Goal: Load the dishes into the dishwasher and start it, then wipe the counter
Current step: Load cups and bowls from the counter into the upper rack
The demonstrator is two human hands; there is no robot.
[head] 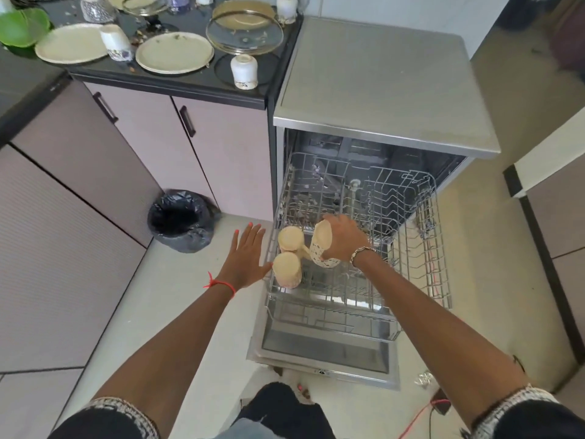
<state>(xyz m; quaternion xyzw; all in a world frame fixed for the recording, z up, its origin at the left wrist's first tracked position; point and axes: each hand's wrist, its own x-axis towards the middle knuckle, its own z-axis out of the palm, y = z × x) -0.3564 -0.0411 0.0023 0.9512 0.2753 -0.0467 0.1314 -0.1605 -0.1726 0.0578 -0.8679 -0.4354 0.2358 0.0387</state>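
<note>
The dishwasher [380, 90] stands open with its wire rack [411, 248] pulled out over the lowered door. My right hand [345, 237] grips a cream mug [324, 245], held tilted over the rack's front left part. Two more cream mugs, one [290, 239] behind the other [286, 269], sit bottom-up in the rack's left corner. My left hand [245, 259] is spread flat with straight fingers just left of the rack, its thumb near the closer mug. On the dark counter [190, 80] lie cream plates [174, 52], upturned white cups [243, 71] and a glass lid [245, 34].
A bin lined with a black bag [182, 220] stands on the floor left of the dishwasher. Pale cabinet doors [221, 147] run under the counter. A green bowl [22, 26] sits at the counter's far left. A red cable [421, 416] trails on the floor near my right.
</note>
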